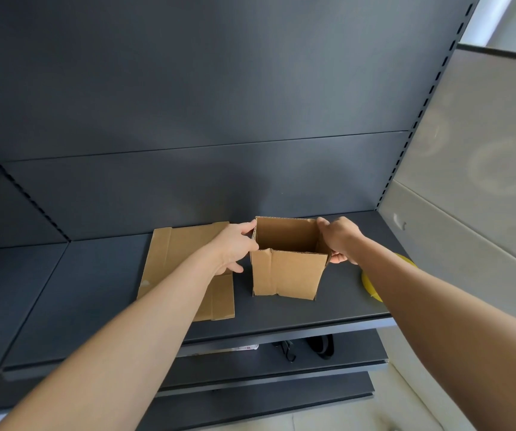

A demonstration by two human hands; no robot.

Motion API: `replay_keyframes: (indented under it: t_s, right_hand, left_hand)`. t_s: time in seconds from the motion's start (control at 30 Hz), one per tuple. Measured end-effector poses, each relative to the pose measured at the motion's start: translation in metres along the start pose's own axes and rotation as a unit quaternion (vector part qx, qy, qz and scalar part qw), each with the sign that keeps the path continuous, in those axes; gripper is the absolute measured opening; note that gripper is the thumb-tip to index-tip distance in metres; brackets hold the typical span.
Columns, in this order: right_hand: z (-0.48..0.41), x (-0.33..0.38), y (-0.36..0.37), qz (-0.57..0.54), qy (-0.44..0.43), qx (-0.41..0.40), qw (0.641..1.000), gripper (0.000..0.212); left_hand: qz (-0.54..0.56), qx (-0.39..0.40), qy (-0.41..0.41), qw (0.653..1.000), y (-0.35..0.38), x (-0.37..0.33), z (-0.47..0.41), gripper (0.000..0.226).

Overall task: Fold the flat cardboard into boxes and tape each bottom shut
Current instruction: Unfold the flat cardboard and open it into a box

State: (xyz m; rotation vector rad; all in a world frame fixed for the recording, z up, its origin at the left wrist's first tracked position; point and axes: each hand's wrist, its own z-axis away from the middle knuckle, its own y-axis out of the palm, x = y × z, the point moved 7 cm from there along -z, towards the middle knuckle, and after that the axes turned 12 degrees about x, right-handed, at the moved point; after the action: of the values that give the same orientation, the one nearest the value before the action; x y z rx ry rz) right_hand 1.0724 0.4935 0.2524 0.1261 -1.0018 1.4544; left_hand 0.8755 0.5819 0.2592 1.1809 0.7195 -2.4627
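A brown cardboard box stands upright and open-topped on the dark grey shelf. My left hand grips its left wall near the top rim, fingers curled over the edge. My right hand holds the right wall, fingers over the rim and thumb outside. A flat sheet of cardboard lies on the shelf just left of the box, partly under my left forearm.
A yellow round object lies on the shelf at the right, mostly hidden by my right forearm. The shelf's front edge runs below the box. Lower shelves hold dark items. A dark back panel rises behind.
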Motion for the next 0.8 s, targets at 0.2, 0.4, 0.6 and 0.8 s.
replay_keyframes:
  t_s: [0.2,0.4,0.6,0.8]
  right_hand:
    - [0.0,-0.001,0.001,-0.011,-0.008,0.019,1.0,0.048]
    - [-0.001,0.0,0.0,-0.012,-0.015,0.003,1.0,0.046]
    - [0.002,0.002,0.001,0.02,-0.001,0.001,1.0,0.049]
    - [0.005,0.004,0.002,0.092,-0.008,-0.015,0.996,0.042]
  left_hand:
    - [-0.022,-0.005,0.005,1.0,0.0,-0.002,0.002,0.068]
    - [-0.052,0.004,0.003,0.999,0.001,-0.003,0.004,0.065]
    - [0.024,-0.037,0.026,0.999,-0.01,0.0,0.003,0.041]
    - [0.133,-0.044,0.006,0.99,-0.007,0.008,-0.002,0.033]
